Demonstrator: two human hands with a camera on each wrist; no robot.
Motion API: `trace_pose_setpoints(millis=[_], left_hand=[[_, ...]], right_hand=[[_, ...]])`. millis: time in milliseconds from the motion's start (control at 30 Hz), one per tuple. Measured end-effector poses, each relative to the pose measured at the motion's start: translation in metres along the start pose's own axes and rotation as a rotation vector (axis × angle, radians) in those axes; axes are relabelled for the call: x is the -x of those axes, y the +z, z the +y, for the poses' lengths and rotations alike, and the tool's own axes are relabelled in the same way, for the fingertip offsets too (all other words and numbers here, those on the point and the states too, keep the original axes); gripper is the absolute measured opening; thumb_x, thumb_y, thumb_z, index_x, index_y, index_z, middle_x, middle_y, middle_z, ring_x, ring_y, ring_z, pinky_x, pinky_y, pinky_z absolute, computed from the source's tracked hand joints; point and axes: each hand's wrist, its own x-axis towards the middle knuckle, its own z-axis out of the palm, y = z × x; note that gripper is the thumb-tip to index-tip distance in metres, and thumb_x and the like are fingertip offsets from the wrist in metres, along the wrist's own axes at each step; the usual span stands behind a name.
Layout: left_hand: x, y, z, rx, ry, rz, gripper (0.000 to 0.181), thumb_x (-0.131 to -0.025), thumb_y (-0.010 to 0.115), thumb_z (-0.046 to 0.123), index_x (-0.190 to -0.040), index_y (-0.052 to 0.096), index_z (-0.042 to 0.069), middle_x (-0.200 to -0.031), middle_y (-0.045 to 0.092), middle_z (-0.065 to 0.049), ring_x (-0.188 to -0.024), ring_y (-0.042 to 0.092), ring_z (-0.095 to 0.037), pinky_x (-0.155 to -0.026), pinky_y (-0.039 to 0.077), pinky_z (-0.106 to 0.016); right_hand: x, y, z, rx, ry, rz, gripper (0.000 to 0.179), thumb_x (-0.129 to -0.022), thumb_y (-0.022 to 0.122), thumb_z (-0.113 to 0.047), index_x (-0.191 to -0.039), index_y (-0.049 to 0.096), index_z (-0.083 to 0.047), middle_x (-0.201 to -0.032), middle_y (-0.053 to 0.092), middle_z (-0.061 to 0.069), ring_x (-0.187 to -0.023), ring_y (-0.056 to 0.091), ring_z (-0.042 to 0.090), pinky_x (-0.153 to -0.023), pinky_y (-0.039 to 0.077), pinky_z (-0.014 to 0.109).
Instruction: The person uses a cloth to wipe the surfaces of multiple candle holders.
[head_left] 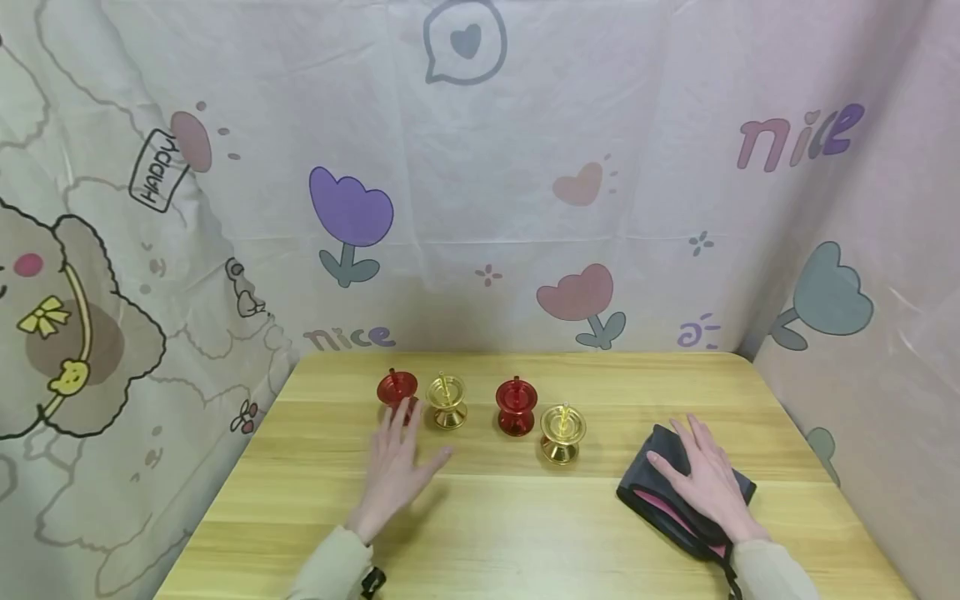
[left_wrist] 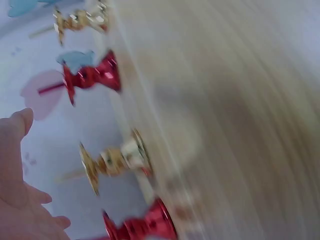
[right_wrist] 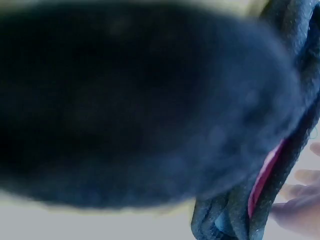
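My left hand (head_left: 396,471) is held with its fingers extended just in front of the leftmost red candle holder (head_left: 397,385), overlapping its base in the head view. Beside that one stands a gold candle holder (head_left: 447,402), then a second red candle holder (head_left: 517,408) and a second gold one (head_left: 562,433), all upright with a thin spike in the cup. The left wrist view shows my thumb and fingers apart from the holders. On the right, my right hand (head_left: 708,483) rests with extended fingers on a dark grey pouch (head_left: 651,473) with a pink lining; the pouch fills much of the right wrist view.
The wooden table (head_left: 495,533) ends at a printed curtain (head_left: 480,208) behind the holders. More curtain hangs along both sides. A dark cord (head_left: 731,575) trails from the pouch near my right sleeve, and a small black piece (head_left: 372,582) shows at my left wrist.
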Motion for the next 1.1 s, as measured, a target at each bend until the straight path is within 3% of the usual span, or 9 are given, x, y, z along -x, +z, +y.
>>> trace_pose_setpoints(millis=[300, 467, 600, 833, 1100], left_hand=[[-0.007, 0.034, 0.050, 0.309, 0.035, -0.104, 0.095, -0.088, 0.072, 0.052, -0.160, 0.025, 0.010, -0.163, 0.025, -0.023, -0.149, 0.026, -0.049, -0.114, 0.026, -0.074], [-0.013, 0.055, 0.070, 0.528, 0.049, -0.192, 0.094, -0.087, 0.075, 0.047, -0.159, 0.027, 0.009, -0.159, 0.033, -0.024, -0.145, 0.034, -0.048, -0.113, 0.031, -0.072], [-0.020, 0.073, 0.084, 0.665, 0.082, -0.222, 0.092, -0.086, 0.079, 0.041, -0.156, 0.031, 0.007, -0.148, 0.046, -0.024, -0.136, 0.046, -0.043, -0.112, 0.038, -0.066], [-0.034, 0.097, 0.100, 0.725, 0.113, -0.236, 0.090, -0.082, 0.084, 0.033, -0.152, 0.035, 0.004, -0.138, 0.054, -0.028, -0.129, 0.053, -0.042, -0.110, 0.042, -0.060], [-0.044, 0.110, 0.112, 0.732, 0.106, -0.246, 0.091, -0.080, 0.086, 0.028, -0.152, 0.034, 0.005, -0.137, 0.057, -0.028, -0.127, 0.057, -0.043, -0.108, 0.045, -0.059]], right_hand=[[0.000, -0.003, 0.005, -0.041, 0.000, 0.060, 0.075, -0.096, 0.063, -0.049, -0.149, 0.041, -0.001, -0.158, 0.026, 0.034, -0.141, 0.026, 0.060, -0.104, 0.024, 0.079], [-0.001, -0.004, 0.005, -0.064, 0.007, 0.074, 0.073, -0.096, 0.063, -0.048, -0.148, 0.042, -0.002, -0.158, 0.028, 0.033, -0.141, 0.027, 0.058, -0.103, 0.026, 0.079], [0.000, -0.004, 0.005, -0.078, 0.018, 0.073, 0.071, -0.096, 0.062, -0.048, -0.148, 0.043, -0.003, -0.158, 0.029, 0.033, -0.141, 0.028, 0.058, -0.104, 0.025, 0.078], [0.000, -0.004, 0.005, -0.082, 0.023, 0.077, 0.071, -0.096, 0.063, -0.047, -0.146, 0.045, -0.001, -0.154, 0.033, 0.033, -0.139, 0.030, 0.058, -0.104, 0.026, 0.076], [0.002, -0.007, 0.007, -0.048, -0.007, 0.093, 0.063, -0.092, 0.071, -0.030, -0.142, 0.048, 0.002, -0.141, 0.045, 0.033, -0.127, 0.040, 0.056, -0.095, 0.037, 0.074]])
